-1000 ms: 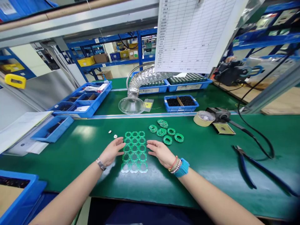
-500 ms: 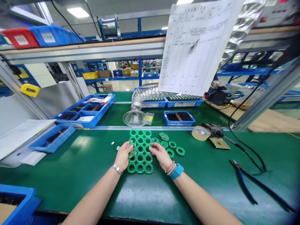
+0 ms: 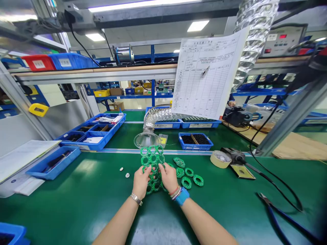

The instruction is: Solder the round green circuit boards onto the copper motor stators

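Observation:
A green circuit board panel [image 3: 153,158] with rows of round holes is held between both hands above the mat, its top end tipped up. My left hand [image 3: 141,180] grips its left edge, fingers closed over the middle rows. Opposite it, my right hand [image 3: 168,177] pinches the right edge at about the same height. The hands hide part of the panel's middle. Several loose green ring-shaped boards [image 3: 189,172] lie just right of my right hand, some piled together. Two small white pieces [image 3: 127,175] rest on the mat to the left.
A clear fume hood [image 3: 147,140] on a flexible duct stands behind the panel. Farther right are a blue bin of black parts [image 3: 195,141], a tape roll [image 3: 220,159] and long-handled pliers [image 3: 272,211]. Blue trays [image 3: 53,163] line the left. A paper sheet [image 3: 204,78] hangs overhead.
The panel has gone from lying nearly flat in view to being tipped and partly covered by the hands. Both hands have moved closer together. The camera view has tilted upward.

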Action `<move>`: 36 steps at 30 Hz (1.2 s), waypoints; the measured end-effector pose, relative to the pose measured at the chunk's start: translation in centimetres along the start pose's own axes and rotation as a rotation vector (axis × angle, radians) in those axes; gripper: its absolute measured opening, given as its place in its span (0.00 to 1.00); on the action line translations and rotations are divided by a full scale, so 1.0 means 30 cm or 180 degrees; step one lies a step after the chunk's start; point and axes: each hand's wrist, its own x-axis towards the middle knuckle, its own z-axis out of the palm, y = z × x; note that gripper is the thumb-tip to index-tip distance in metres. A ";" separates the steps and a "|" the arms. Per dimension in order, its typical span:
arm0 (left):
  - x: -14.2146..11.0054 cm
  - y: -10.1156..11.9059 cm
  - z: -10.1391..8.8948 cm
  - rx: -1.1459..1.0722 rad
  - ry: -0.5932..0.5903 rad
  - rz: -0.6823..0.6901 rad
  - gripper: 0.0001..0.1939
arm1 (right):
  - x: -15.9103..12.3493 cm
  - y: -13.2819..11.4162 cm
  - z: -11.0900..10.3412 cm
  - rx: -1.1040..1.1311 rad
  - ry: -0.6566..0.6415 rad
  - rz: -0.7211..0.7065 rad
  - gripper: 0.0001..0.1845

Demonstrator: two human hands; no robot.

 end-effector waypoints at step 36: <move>-0.058 0.000 0.008 0.0096 -0.0461 -0.0146 0.18 | -0.085 -0.062 0.029 0.0073 -0.0550 -0.0070 0.15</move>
